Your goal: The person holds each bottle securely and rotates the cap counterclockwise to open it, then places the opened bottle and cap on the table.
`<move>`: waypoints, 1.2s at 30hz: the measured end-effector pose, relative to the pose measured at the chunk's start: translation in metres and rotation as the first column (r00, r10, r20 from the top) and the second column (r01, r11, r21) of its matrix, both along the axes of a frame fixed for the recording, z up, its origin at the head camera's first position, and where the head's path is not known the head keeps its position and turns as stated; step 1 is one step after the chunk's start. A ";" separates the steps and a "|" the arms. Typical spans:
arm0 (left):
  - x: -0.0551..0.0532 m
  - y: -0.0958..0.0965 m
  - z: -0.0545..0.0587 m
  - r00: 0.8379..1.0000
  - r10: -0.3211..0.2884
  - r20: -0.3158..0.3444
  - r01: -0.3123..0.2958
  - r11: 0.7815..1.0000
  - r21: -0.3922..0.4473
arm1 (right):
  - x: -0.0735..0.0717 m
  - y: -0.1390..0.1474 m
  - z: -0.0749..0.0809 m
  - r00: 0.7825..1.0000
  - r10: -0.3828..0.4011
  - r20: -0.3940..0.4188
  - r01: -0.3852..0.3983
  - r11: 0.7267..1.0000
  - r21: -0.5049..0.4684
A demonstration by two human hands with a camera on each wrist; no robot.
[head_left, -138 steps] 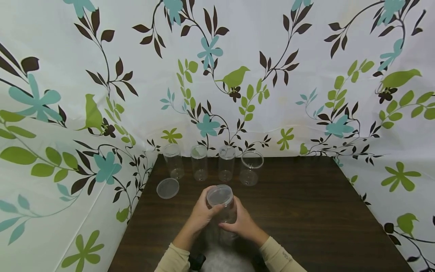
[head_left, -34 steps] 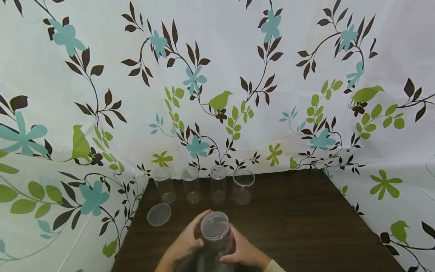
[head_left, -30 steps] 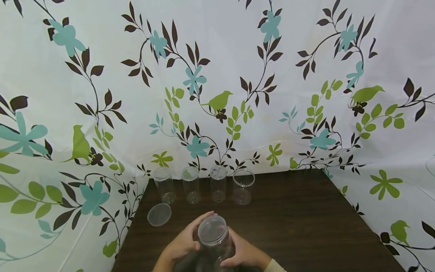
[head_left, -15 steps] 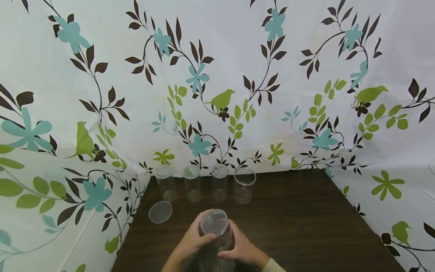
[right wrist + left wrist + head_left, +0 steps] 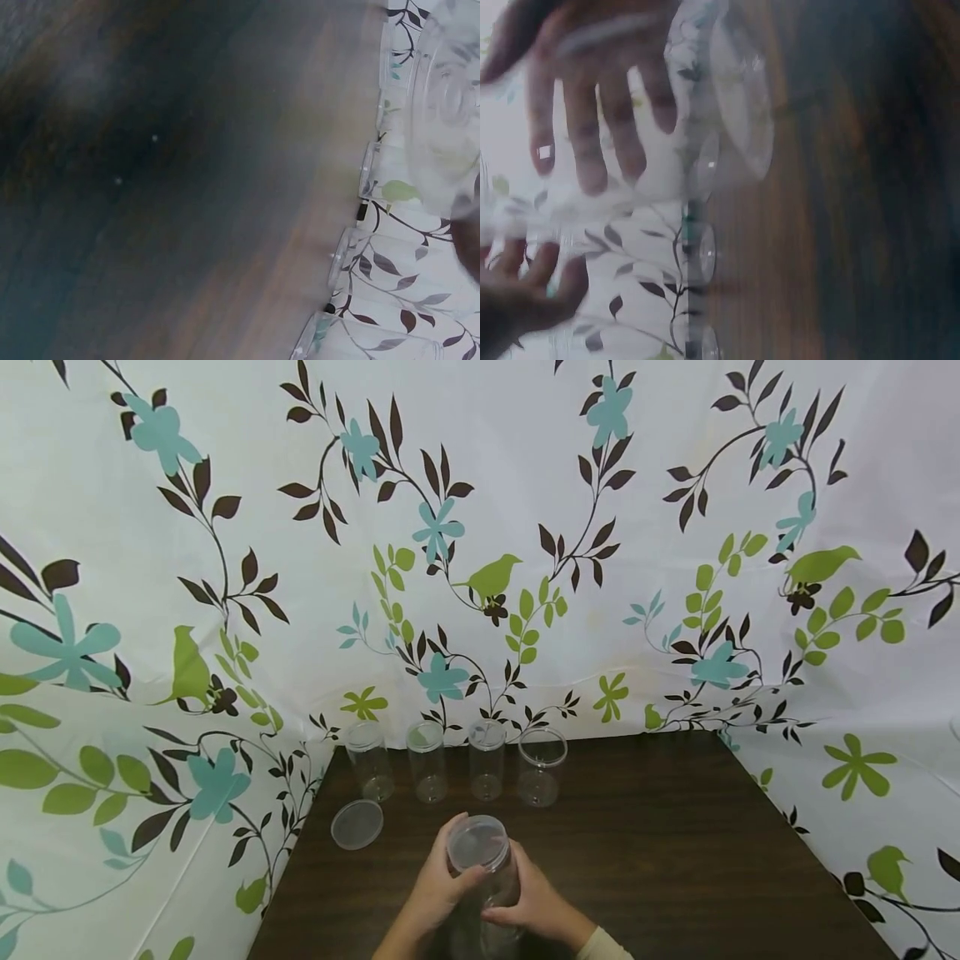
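Low in the middle of the head view, both hands hold a clear plastic jar (image 5: pixel 501 887) with a translucent lid (image 5: pixel 477 842) on its top. My left hand (image 5: pixel 438 885) grips the lid's edge, its thumb across the near side and its fingers round the far side. Lower down, my right hand (image 5: pixel 540 902) wraps the jar's body, thumb in front. The lower part of the jar fades into the dark background. In the blurred left wrist view, the jar's round base (image 5: pixel 742 97) points toward the tabletop, and fingers show through the clear wall.
A loose translucent lid (image 5: pixel 357 824) lies on the dark wood table (image 5: pixel 675 827) at the left. Several clear jars stand in a row along the back edge; the rightmost jar (image 5: pixel 542 777) has an open top. A patterned curtain (image 5: pixel 600 568) hangs close behind them.
About a second ago the left thumb was off the lid; it has swung back onto the lid's near edge. The right hand keeps its grip on the jar.
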State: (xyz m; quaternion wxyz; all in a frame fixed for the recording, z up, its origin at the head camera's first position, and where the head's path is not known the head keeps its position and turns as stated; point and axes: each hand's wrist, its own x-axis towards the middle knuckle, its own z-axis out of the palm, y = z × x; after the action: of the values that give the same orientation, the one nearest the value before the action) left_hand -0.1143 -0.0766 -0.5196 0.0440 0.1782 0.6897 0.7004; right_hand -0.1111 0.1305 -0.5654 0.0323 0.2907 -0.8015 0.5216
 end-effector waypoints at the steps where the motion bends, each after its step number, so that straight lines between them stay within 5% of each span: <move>1: -0.002 -0.005 -0.001 0.998 -0.067 -0.007 0.067 0.998 0.020 | 0.001 0.002 0.002 0.998 0.036 0.043 -0.036 0.999 0.000; 3: -0.007 -0.016 -0.002 0.976 -0.215 -0.035 0.217 0.973 0.078 | 0.003 0.005 0.005 0.986 0.108 0.131 -0.109 0.994 0.003; 7: -0.013 -0.030 0.000 0.892 -0.449 -0.056 0.451 0.872 0.193 | 0.005 0.010 0.009 0.934 0.242 0.264 -0.239 0.970 -0.043; 10: -0.016 -0.034 0.002 0.855 -0.515 -0.057 0.514 0.828 0.225 | 0.005 0.011 0.010 0.914 0.298 0.276 -0.291 0.954 -0.068; 13: -0.017 -0.034 0.003 0.851 -0.522 -0.059 0.520 0.823 0.229 | 0.003 0.010 0.010 0.912 0.315 0.263 -0.304 0.949 -0.082; 16: -0.016 -0.032 0.002 0.876 -0.479 -0.064 0.480 0.850 0.218 | 0.002 0.008 0.010 0.934 0.274 0.228 -0.265 0.962 -0.068; 19: -0.015 -0.026 0.002 0.921 -0.383 -0.070 0.389 0.902 0.189 | 0.001 0.005 0.009 0.963 0.202 0.177 -0.195 0.979 -0.057; 22: -0.011 -0.014 0.002 0.975 -0.217 -0.050 0.222 0.964 0.149 | 0.000 0.002 0.009 0.986 0.109 0.123 -0.102 0.993 -0.058; 24: -0.007 -0.004 0.003 0.996 -0.087 -0.021 0.089 0.988 0.126 | -0.001 -0.001 0.009 0.994 0.061 0.094 -0.054 0.996 -0.075; 26: -0.003 0.005 0.004 0.999 0.048 0.008 -0.049 0.995 0.086 | -0.002 -0.003 0.007 0.997 0.005 0.083 0.001 0.997 -0.074; 30: 0.004 0.019 0.007 0.972 0.234 0.009 -0.234 0.972 0.006 | -0.001 -0.005 0.004 0.996 -0.064 0.063 0.068 0.996 -0.059; 36: 0.008 0.022 0.011 0.961 0.278 0.008 -0.278 0.961 -0.003 | -0.001 -0.006 0.002 0.994 -0.078 0.071 0.082 0.995 -0.058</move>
State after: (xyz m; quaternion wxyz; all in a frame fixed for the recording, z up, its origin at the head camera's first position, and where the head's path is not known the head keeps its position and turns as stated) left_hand -0.1064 -0.0543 -0.5089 -0.0519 0.0769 0.7083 0.6998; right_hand -0.1120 0.1249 -0.5633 0.0344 0.2391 -0.7969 0.5537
